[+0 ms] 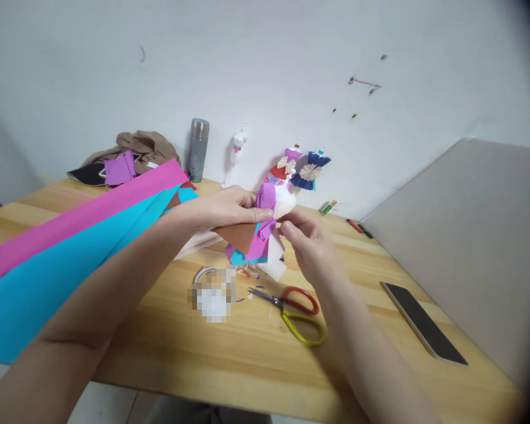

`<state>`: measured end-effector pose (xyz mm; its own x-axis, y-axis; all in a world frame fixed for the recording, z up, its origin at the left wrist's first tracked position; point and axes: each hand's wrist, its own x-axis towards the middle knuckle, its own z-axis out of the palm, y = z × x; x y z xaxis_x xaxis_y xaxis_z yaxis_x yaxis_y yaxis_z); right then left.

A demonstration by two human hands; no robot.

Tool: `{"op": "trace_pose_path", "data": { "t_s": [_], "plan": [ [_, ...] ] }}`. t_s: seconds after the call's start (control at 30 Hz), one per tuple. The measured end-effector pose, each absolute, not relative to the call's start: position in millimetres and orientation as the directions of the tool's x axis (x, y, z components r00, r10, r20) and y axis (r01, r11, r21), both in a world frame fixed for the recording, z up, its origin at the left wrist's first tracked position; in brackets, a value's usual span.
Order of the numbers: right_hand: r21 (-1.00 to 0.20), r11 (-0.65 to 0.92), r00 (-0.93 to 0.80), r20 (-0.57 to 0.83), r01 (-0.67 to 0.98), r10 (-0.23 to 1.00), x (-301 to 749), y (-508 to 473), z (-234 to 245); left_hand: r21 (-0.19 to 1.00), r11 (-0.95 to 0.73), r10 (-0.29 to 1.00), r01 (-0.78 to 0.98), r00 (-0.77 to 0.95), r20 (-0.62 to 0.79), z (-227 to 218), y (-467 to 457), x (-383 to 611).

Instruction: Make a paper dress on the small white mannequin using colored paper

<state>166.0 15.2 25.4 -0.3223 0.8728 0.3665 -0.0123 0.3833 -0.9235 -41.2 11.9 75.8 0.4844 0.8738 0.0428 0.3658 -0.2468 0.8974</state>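
Observation:
My left hand [223,207] grips a bundle of coloured paper pieces [258,235] above the wooden table [229,359], fingers wrapped over its top. The bundle shows purple, brown, blue and white sheets. My right hand [307,238] pinches the bundle's right edge near a white piece [285,203]. Both hands are closed on the paper. Below them lie scissors [291,309] with red and yellow handles.
Long pink [70,224] and blue paper sheets [39,288] cover the table's left. A phone [424,323] lies at the right. At the back stand a grey flask [198,149], folded paper fans [304,171], a white figurine [236,153] and a brown cloth [136,147]. A grey panel [477,235] leans at right.

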Motion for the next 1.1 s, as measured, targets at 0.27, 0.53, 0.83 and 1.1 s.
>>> {"op": "trace_pose_path", "data": {
  "t_s": [0.27, 0.53, 0.83, 1.1],
  "plan": [
    [-0.982, 0.079, -0.457, 0.150, -0.171, 0.877, 148.5, 20.2, 58.4, 0.974, -0.175, 0.822, 0.146, 0.566, 0.063, 67.4, 15.5, -42.1],
    [-0.986, 0.134, -0.462, 0.164, -0.097, 0.872, 154.2, 31.5, 75.9, 0.977, -0.196, 0.855, 0.087, 0.503, 0.127, 66.9, 22.9, -48.9],
    [-0.984, 0.155, -0.331, 0.175, -0.086, 0.927, 176.9, 98.5, 74.6, 0.982, -0.077, 0.995, 0.171, 0.076, 0.065, 66.7, 33.9, -64.0],
    [-0.977, 0.191, -0.270, 0.211, -0.097, 0.939, 199.7, 158.9, 59.3, 0.990, -0.062, 0.995, 0.130, 0.085, 0.051, 78.4, 30.4, -71.3]
  ]
}}
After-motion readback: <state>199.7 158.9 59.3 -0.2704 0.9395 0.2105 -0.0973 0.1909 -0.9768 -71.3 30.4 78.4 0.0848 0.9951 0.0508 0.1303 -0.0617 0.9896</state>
